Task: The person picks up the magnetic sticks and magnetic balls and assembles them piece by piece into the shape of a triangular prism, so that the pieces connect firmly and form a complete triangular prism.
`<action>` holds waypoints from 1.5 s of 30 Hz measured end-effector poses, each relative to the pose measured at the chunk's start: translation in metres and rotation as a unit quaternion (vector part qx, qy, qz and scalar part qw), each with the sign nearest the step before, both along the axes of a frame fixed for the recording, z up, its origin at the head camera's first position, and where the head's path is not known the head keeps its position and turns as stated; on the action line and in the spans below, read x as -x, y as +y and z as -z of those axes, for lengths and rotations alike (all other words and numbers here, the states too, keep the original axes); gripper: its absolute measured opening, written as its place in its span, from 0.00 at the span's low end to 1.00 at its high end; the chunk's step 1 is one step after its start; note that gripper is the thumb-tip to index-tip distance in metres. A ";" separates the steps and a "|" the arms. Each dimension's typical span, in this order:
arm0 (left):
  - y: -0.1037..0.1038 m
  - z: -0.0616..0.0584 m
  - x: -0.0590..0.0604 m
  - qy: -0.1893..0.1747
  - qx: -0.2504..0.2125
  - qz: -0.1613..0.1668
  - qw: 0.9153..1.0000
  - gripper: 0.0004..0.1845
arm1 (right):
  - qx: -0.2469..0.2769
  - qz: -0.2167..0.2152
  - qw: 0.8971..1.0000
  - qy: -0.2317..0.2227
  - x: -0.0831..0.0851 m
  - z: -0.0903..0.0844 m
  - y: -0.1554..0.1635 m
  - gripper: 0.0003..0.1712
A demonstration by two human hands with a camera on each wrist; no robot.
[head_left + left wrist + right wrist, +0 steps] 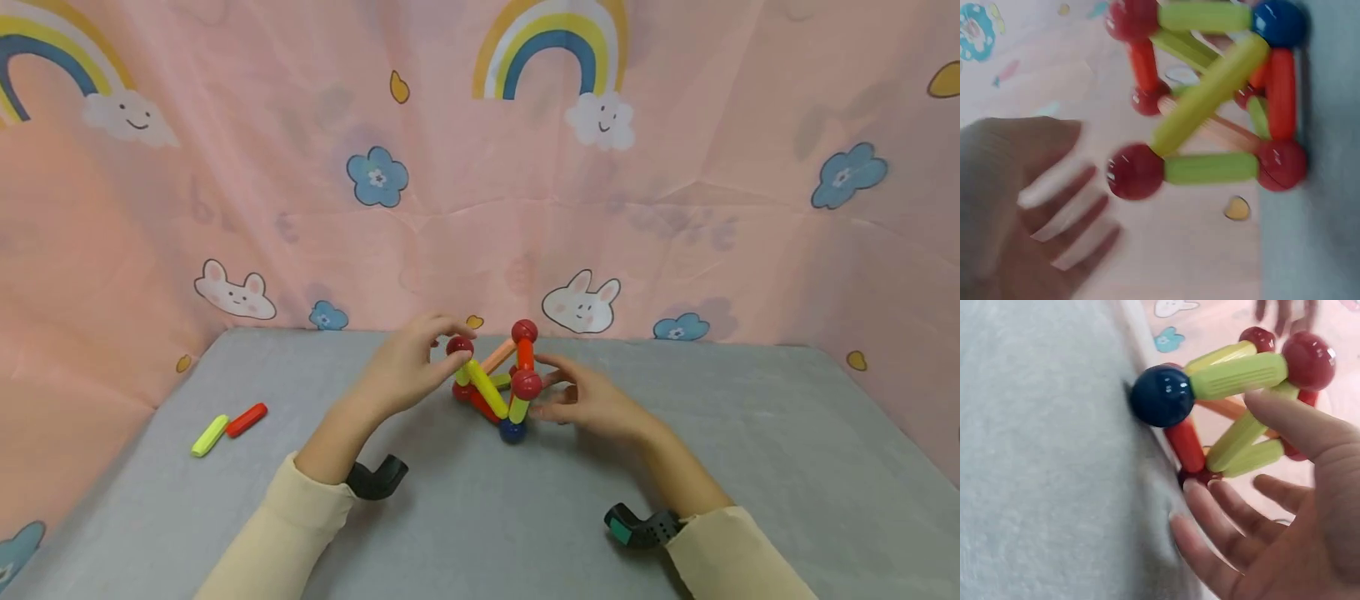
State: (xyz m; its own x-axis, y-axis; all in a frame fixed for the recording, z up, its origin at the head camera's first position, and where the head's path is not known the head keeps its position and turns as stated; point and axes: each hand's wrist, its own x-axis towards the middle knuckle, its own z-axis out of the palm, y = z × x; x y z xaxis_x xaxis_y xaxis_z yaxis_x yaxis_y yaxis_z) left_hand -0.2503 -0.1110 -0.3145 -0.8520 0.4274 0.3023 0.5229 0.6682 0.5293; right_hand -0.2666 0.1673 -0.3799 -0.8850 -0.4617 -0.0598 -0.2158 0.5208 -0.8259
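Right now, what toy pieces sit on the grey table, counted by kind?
Ball-and-stick structure: 1
Yellow-green loose stick: 1
Red loose stick: 1
Total: 3

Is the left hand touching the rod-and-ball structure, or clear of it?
Apart. The left wrist view shows the left hand with straight fingers and a bare gap to the nearest red ball of the structure.
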 end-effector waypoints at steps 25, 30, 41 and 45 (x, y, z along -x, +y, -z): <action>-0.096 -0.028 -0.002 -0.182 0.150 -0.107 0.966 0.31 | 0.028 0.033 0.995 0.086 -0.008 0.024 -0.019 0.36; -0.123 -0.027 -0.003 -0.205 0.187 -0.137 0.951 0.25 | 0.046 0.052 0.995 0.072 -0.005 0.029 -0.014 0.34; -0.163 -0.014 -0.005 -0.314 0.226 -0.248 0.888 0.25 | 0.084 0.055 0.993 0.064 -0.002 0.032 -0.012 0.33; -0.174 -0.009 -0.002 -0.348 0.242 -0.265 0.866 0.21 | 0.088 0.056 0.993 0.063 -0.001 0.033 -0.013 0.34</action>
State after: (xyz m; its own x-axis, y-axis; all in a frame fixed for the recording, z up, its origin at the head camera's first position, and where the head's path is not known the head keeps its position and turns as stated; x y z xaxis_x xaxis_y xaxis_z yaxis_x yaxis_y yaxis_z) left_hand -0.2485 -0.2848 -0.3053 -0.8712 -0.1458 -0.4687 -0.2574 0.9488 0.1833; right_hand -0.2652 0.1541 -0.4127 -0.9267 -0.3532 0.1280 -0.2724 0.3971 -0.8764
